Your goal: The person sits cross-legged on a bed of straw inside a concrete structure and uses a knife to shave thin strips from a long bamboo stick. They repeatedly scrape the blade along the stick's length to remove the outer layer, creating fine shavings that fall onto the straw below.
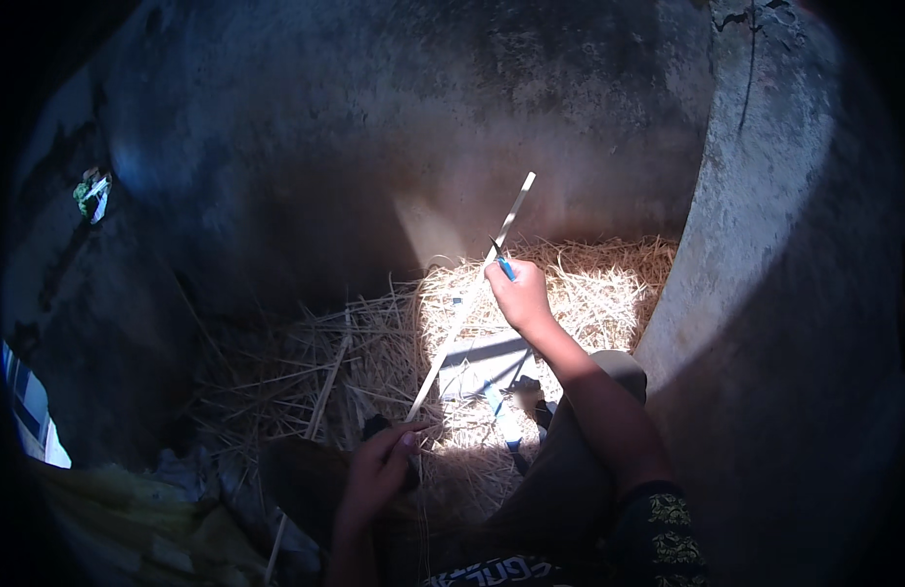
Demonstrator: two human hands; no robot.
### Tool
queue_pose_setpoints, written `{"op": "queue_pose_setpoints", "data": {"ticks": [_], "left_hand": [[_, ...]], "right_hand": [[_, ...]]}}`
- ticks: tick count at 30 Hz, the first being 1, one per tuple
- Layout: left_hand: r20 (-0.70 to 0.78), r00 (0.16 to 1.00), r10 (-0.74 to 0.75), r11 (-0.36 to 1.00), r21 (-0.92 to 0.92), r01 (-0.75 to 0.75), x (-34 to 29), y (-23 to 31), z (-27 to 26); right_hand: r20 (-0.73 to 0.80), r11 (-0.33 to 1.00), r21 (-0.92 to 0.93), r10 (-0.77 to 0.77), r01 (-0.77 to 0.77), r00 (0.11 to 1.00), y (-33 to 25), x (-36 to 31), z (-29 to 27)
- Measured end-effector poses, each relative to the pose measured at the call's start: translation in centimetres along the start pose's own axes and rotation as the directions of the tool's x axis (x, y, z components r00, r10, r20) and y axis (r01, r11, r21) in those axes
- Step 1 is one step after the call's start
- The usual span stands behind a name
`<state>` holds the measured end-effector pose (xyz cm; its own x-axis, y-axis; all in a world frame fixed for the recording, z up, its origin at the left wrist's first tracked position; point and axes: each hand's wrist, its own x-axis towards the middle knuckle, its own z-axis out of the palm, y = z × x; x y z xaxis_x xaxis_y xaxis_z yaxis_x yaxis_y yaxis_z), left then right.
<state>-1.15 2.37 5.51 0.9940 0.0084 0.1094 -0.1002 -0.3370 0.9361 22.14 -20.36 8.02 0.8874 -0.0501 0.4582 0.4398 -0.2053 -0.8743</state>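
Note:
A long, pale, flat strip (442, 369), seemingly wood or bamboo, slants up and away from me over the straw. My left hand (377, 472) is closed at its lower end, low in the view. Farther along it, my right hand (521, 295) grips a small knife (505, 268) with a blue handle and a thin dark blade. The blade lies against or right beside the strip; exact contact is hard to make out. Under the strip, a whitish flat sheet or board (464, 380) rests on the straw, with a white and blue tube-like item (506, 423) near it.
Loose straw (589, 289) covers the floor, sunlit in the middle. A curved, stained wall (374, 147) encloses the space, with a pale upright section (756, 186) at right. Yellowish cloth (169, 528) lies lower left. My bent knee (621, 372) is beneath my right forearm.

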Motion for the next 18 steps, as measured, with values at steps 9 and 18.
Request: {"op": "queue_pose_setpoints", "data": {"ticks": [9,18], "left_hand": [[-0.084,0.993,0.088,0.993,-0.077,-0.095,3.1,-0.8,1.1],[-0.111,0.994,0.009,0.986,-0.164,-0.028,5.2,-0.4,1.6]], "right_hand": [[-0.117,0.947,-0.318,-0.077,0.036,0.99,-1.9,-1.1,-0.2],[-0.132,0.901,-0.249,-0.395,0.355,0.909,-1.3,-2.4,1.8]]}}
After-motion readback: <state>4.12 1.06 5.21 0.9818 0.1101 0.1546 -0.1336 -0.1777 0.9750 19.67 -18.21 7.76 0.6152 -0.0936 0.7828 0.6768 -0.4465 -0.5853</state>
